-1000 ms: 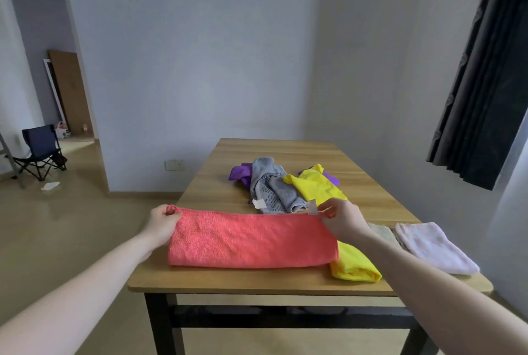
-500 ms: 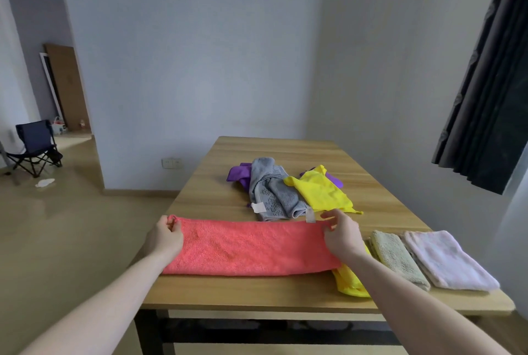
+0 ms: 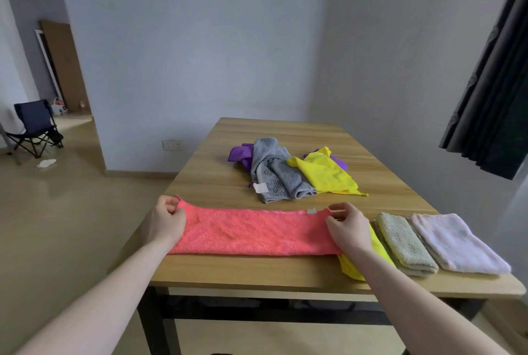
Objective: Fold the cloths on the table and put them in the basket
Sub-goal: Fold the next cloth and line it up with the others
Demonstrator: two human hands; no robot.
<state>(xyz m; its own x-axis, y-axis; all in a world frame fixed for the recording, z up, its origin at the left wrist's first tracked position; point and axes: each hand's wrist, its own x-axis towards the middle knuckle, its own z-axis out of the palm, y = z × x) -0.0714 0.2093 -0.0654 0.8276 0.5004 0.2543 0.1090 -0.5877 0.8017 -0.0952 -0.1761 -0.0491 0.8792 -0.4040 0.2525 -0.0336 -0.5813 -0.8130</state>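
A coral-red cloth [image 3: 254, 233] lies folded into a long strip across the near part of the wooden table [image 3: 248, 271]. My left hand [image 3: 164, 221] pinches its left end and my right hand [image 3: 347, 227] pinches its right end, near a small white tag. Under the strip's right end lies a folded yellow cloth [image 3: 355, 267]. Beside it sit a folded pale green cloth [image 3: 405, 243] and a folded pale pink cloth [image 3: 454, 243]. No basket is in view.
Farther back on the table lies a loose heap: a grey cloth [image 3: 275, 176], a yellow cloth [image 3: 328, 173] and a purple cloth [image 3: 240, 153]. A dark curtain [image 3: 491, 83] hangs at the right. A folding chair [image 3: 34, 126] stands far left on the floor.
The red strip has been laid flat on the table, a little farther from the front edge. The view has shifted, showing more of the folded cloths at the right.
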